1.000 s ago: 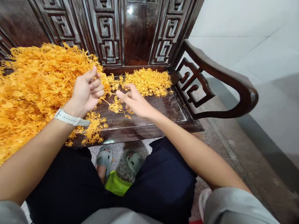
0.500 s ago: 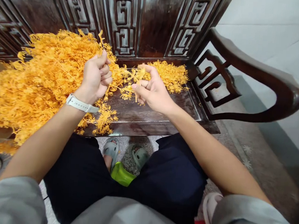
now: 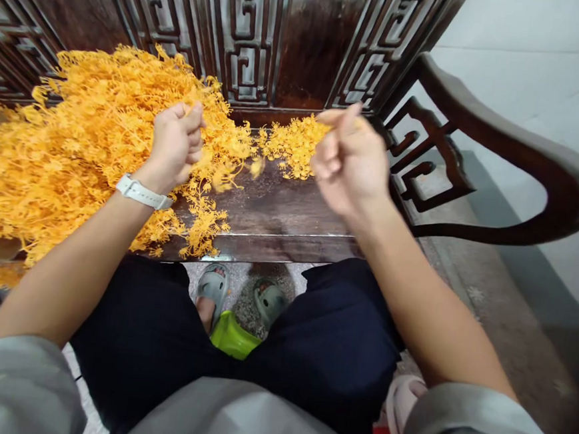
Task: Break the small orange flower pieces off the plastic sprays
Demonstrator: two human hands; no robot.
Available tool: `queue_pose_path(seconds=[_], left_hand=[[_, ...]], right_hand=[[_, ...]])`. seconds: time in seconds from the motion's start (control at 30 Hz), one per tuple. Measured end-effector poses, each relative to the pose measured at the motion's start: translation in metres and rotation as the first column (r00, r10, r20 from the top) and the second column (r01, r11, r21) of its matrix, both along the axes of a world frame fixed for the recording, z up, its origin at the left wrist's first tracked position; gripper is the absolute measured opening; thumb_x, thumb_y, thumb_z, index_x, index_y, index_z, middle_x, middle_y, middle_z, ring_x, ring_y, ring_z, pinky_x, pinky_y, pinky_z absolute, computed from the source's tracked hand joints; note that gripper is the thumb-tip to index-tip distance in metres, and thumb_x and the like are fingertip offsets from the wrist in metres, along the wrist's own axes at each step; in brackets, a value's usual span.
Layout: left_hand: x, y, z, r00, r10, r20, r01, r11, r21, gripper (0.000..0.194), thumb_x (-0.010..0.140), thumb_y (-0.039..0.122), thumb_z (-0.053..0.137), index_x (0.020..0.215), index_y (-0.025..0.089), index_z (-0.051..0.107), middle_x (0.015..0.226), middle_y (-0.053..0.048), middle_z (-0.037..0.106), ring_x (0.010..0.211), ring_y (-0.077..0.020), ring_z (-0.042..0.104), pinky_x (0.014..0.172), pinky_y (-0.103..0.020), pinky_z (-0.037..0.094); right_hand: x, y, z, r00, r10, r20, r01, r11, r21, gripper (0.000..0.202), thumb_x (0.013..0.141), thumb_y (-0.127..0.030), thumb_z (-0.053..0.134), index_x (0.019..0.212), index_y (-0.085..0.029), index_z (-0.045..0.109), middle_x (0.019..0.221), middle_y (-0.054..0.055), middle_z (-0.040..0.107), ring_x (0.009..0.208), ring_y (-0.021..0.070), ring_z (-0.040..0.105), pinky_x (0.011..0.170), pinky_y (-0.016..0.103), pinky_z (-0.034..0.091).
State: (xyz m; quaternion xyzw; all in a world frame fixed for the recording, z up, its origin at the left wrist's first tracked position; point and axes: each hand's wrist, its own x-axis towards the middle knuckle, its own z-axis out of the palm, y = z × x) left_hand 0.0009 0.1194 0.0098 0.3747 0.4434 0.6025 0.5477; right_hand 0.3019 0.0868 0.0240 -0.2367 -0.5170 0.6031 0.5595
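Note:
My left hand (image 3: 176, 142) is closed on a yellow artificial flower sprig (image 3: 223, 171), whose blurred branches hang to the right of the fist. The stem inside the fist is mostly hidden. Behind and left of that hand spreads a large heap of similar yellow sprigs (image 3: 89, 141). My right hand (image 3: 351, 162), smeared by motion, is raised over the right end of the bench. Its index finger and thumb stick out apart while the other fingers curl, and I see nothing held in it. Beside it lies a smaller pile of yellow sprigs (image 3: 292, 147), partly covered by the hand.
The dark wooden bench (image 3: 280, 206) has a carved backrest (image 3: 248, 40) and a curved armrest (image 3: 516, 138) on the right. Under its front edge are grey-green clogs (image 3: 269, 301) and a bright green object (image 3: 234, 336). A pale wall (image 3: 521, 75) stands to the right.
My right hand has left the sprig and moved right and up, over the small pile. My left hand has shifted slightly left and down, still holding the sprig, whose branches now look blurred.

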Motion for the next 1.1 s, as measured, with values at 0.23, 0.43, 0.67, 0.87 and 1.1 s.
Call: queue_pose_path(seconds=[0.23, 0.43, 0.67, 0.87, 1.1], left_hand=[[-0.047, 0.008, -0.002, 0.986, 0.146, -0.083, -0.147, 0.989, -0.006, 0.042, 0.093, 0.036, 0.079, 0.073, 0.024, 0.044, 0.053, 0.009, 0.016, 0.043, -0.0072, 0.005, 0.050, -0.031, -0.003], [-0.025, -0.002, 0.013, 0.993, 0.091, -0.073, -0.089, 0.996, 0.029, 0.036, 0.103, 0.029, 0.067, 0.071, 0.023, 0.052, 0.045, 0.009, 0.024, 0.035, -0.0046, 0.011, 0.041, -0.023, 0.002], [0.014, -0.017, 0.040, 1.000, -0.011, -0.022, 0.012, 0.999, 0.051, 0.035, 0.104, 0.029, 0.067, 0.071, 0.022, 0.057, 0.045, 0.009, 0.023, 0.036, -0.0054, 0.011, 0.038, -0.021, 0.008], [0.067, -0.047, 0.051, 0.990, -0.137, -0.016, 0.138, 0.984, 0.108, 0.037, 0.104, 0.028, 0.070, 0.071, 0.021, 0.056, 0.047, 0.008, 0.024, 0.038, -0.0045, 0.011, 0.038, -0.020, 0.009], [0.089, -0.060, 0.058, 0.978, -0.195, -0.072, 0.207, 0.951, 0.229, 0.025, 0.105, 0.020, 0.066, 0.080, 0.021, 0.065, 0.053, 0.006, 0.031, 0.040, -0.0039, 0.015, 0.041, -0.021, 0.009]], right_hand=[[0.013, -0.042, 0.028, 0.562, 0.557, 0.611, -0.716, 0.698, 0.021, 0.024, 0.105, -0.041, 0.071, 0.093, -0.020, 0.077, 0.072, 0.000, 0.068, 0.062, 0.0111, 0.059, 0.060, 0.026, 0.047], [-0.006, -0.036, 0.038, 0.433, 0.898, 0.076, -0.888, 0.410, 0.209, 0.031, 0.103, -0.053, 0.072, 0.101, -0.022, 0.075, 0.066, -0.003, 0.060, 0.053, 0.0101, 0.051, 0.056, 0.024, 0.045], [-0.034, -0.014, 0.011, 0.960, 0.267, 0.080, -0.240, 0.939, -0.245, 0.037, 0.089, -0.055, 0.080, 0.100, -0.021, 0.067, 0.065, -0.007, 0.045, 0.056, 0.0101, 0.028, 0.050, 0.025, 0.025], [-0.034, -0.021, -0.001, 0.889, -0.172, 0.425, 0.077, 0.970, 0.232, 0.038, 0.096, -0.053, 0.077, 0.118, -0.024, 0.066, 0.090, 0.001, 0.058, 0.078, 0.0164, 0.052, 0.071, 0.030, 0.046], [-0.024, -0.014, -0.005, 0.829, -0.040, 0.558, -0.101, 0.970, 0.219, 0.049, 0.089, -0.053, 0.084, 0.122, -0.021, 0.067, 0.114, 0.009, 0.067, 0.102, 0.0235, 0.059, 0.087, 0.038, 0.052]])
